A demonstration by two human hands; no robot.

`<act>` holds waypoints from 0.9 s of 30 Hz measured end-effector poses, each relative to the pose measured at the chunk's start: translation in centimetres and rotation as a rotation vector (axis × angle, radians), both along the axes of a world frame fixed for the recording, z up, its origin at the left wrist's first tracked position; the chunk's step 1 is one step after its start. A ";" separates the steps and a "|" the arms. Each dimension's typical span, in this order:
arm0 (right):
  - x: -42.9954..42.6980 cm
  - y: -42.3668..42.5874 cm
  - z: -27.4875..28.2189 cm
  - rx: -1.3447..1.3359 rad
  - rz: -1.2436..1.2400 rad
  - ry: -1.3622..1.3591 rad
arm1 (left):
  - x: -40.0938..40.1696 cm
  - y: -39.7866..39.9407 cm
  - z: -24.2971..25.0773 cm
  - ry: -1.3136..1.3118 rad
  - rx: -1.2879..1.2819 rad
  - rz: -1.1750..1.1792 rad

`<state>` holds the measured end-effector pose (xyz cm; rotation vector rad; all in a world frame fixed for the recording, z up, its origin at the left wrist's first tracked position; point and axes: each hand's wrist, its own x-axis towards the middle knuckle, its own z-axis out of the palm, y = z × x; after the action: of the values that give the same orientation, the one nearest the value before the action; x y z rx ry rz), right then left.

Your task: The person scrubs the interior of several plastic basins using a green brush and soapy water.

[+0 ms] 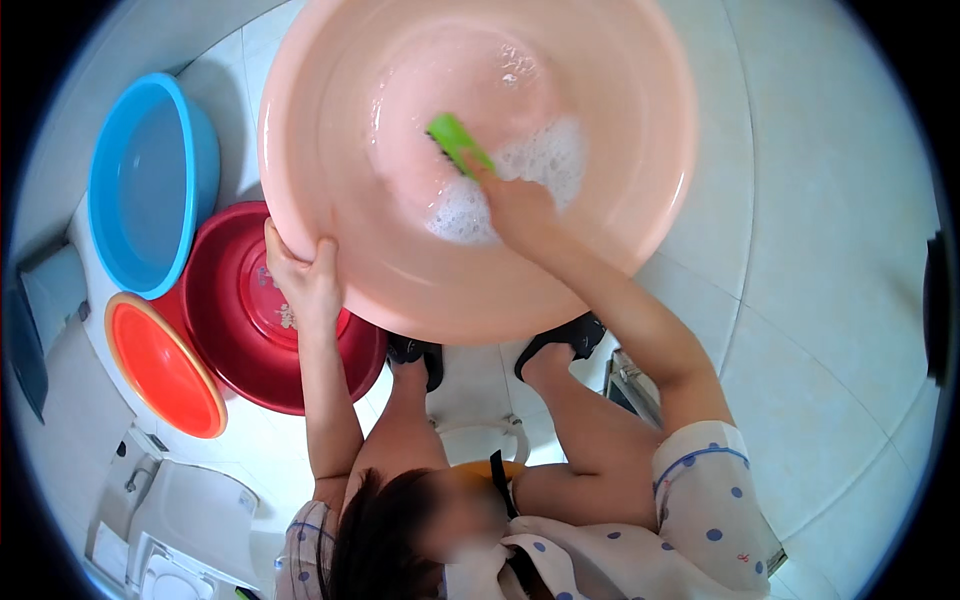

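A large pink plastic basin [480, 300] is held tilted in front of me, with water and white soap suds [551, 161] on its inner bottom. My left hand [304, 277] grips the basin's rim at the lower left, thumb on the inside. Inside the basin my right hand [521, 210] holds a green scrubbing brush [459, 142] with dark bristles, its index finger laid along the back. The brush is at the basin's bottom, beside the suds; its bristles are only partly visible.
A blue basin [199, 165], a dark red basin [225, 360] and an orange basin [169, 367] stand at the left. A white toilet [187, 517] is at the lower left. Pale tiles [802, 247] lie at the right. My black slippers [559, 341] are below the pink basin.
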<state>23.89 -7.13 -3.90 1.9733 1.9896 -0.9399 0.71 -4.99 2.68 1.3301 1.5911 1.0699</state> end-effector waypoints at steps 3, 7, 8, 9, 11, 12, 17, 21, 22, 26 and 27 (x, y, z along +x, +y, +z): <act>6.0 -2.2 -0.5 0.061 -0.042 -0.184 | 0.3 0.3 0.0 -0.023 0.021 0.034; 10.8 -1.1 -0.9 0.025 -0.177 -0.391 | 0.0 2.0 -0.8 -0.004 -0.031 -0.018; 10.7 -0.2 -1.6 0.028 -0.174 -0.384 | -0.1 2.6 -0.9 -0.052 -0.062 -0.024; 10.5 0.8 -2.4 0.078 -0.221 -0.341 | 0.0 3.1 -1.4 -0.107 -0.097 -0.034; 9.4 3.3 -3.6 0.186 -0.260 -0.289 | -0.3 3.8 -2.0 -0.131 -0.130 -0.020; 8.3 4.6 -4.4 0.245 -0.252 -0.288 | -0.5 3.9 -2.3 -0.163 -0.165 -0.006; 3.0 9.9 -10.2 0.508 -0.191 -0.197 | 1.9 4.1 -2.1 -0.141 -0.204 -0.007; -6.6 5.2 -6.7 0.286 -0.023 0.222 | -0.8 3.1 -2.2 -0.075 -0.218 0.071; -6.1 3.3 -4.7 0.202 0.092 0.300 | -0.8 3.0 -2.1 -0.083 -0.214 0.078; -0.3 -4.1 0.6 0.082 0.281 0.380 | -0.4 2.9 -2.5 -0.141 -0.209 0.063; 1.0 -3.7 1.7 0.076 0.283 0.393 | -0.6 2.8 -2.6 -0.160 -0.214 0.062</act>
<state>24.85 -10.80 -2.23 1.5688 2.4626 -1.2682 0.11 -2.21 0.08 1.0336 1.5862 0.9863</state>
